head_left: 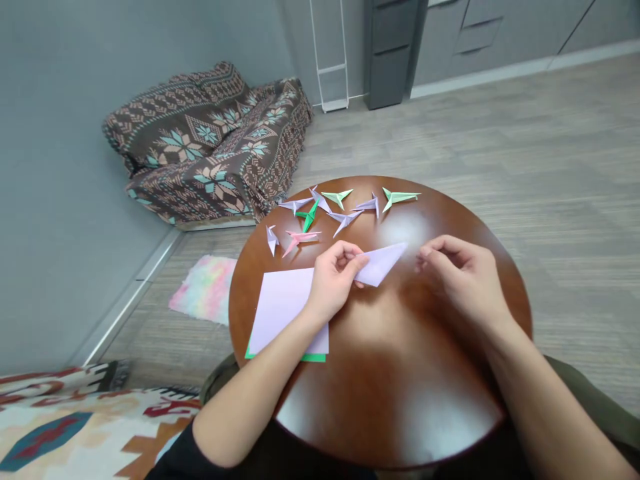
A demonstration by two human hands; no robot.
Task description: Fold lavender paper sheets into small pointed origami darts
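Note:
My left hand [334, 277] pinches a folded lavender paper [383, 264] between thumb and fingers, holding it above the brown round table [380, 393]. The paper is a slim kite-like shape with its point towards the right. Just right of that point is my right hand [463, 273], apart from the paper. Its fingers are curled in with thumb and fingertips close together, slightly blurred, and nothing shows in them. Beneath my left forearm lies a stack of square sheets, a lavender sheet [283, 307] on top and a green sheet [314, 358] showing at its edge.
Several folded paper birds lie at the table's far side, among them a pink bird [301, 239], a dark green bird [309, 217] and a pale green bird [399, 197]. A patterned covered sofa [215, 147] and a fluffy pastel rug [205, 290] are beyond the table's left.

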